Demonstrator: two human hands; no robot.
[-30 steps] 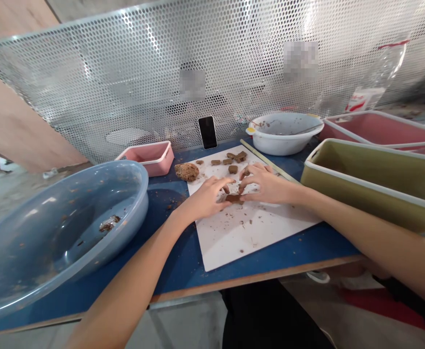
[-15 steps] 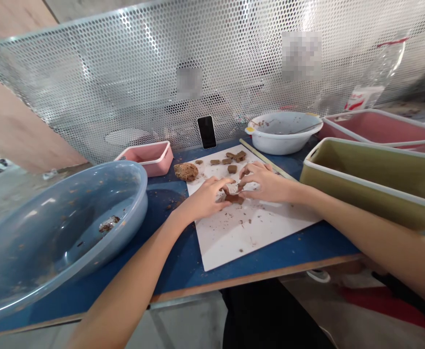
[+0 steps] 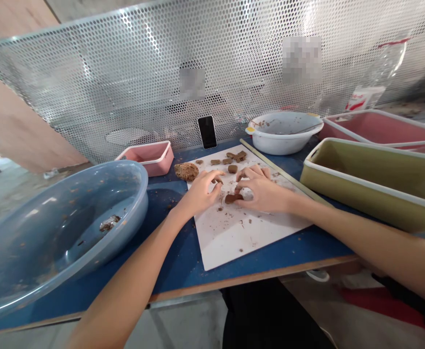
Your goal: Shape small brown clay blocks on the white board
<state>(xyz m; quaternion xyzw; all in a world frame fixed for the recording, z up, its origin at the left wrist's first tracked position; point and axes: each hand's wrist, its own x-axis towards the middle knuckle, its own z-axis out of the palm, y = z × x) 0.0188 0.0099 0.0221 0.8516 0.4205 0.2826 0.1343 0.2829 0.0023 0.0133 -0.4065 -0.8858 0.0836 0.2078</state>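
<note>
A short brown piece of clay (image 3: 233, 198) lies low over the white board, with my right hand (image 3: 261, 191) closed on its right end between thumb and curved fingers. My left hand (image 3: 202, 193) is just left of that piece, apart from it. Its thumb and fingers are spread in a loose curve, with brown smears near the fingertips. Beyond both hands, several small clay pieces (image 3: 232, 168) rest on the white board (image 3: 219, 247). Crumbs of clay are scattered around the held piece.
A rough clay lump (image 3: 186, 171) sits by the board's left edge. A large blue basin (image 3: 125, 232) stands left, a small pink bin (image 3: 159, 164) behind. A pale stick (image 3: 292, 177), white basin (image 3: 285, 144) and olive bin (image 3: 365, 186) are right. A phone (image 3: 207, 132) leans against the mesh.
My left hand has come away from the clay piece, slightly leftward. My right hand has shifted a little nearer me and stays at the piece.
</note>
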